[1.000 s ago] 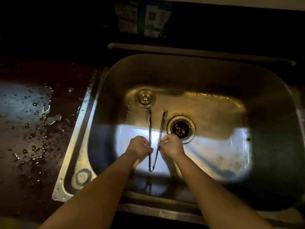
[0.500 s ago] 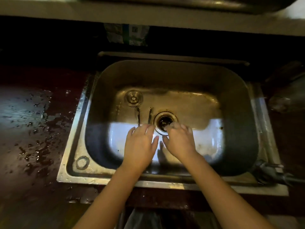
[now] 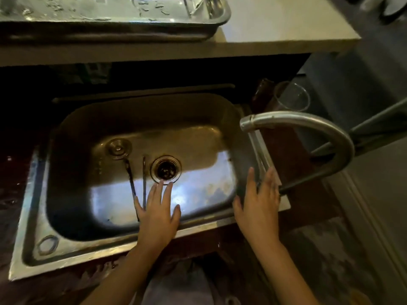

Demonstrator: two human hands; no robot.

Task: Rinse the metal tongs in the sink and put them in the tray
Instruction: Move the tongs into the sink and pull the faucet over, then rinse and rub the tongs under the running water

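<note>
The left hand point(image 3: 159, 211) is spread flat and empty over the sink point(image 3: 72, 133) floor, its little finger across the tongs point(image 3: 137, 183), which lie at its 11 o'clock. The right hand point(image 3: 259, 201), fingers splayed, holding nothing, hovers at the sink's right rim beneath the faucet point(image 3: 308, 126). The tray point(image 3: 114, 29) sits at 12 o'clock on the shelf above.

The sink point(image 3: 35, 216) at centre looked like scuffed, dull steel, the tongs point(image 3: 132, 181) were thin shiny metal, and the faucet point(image 3: 308, 124) at right was brushed metal.
</note>
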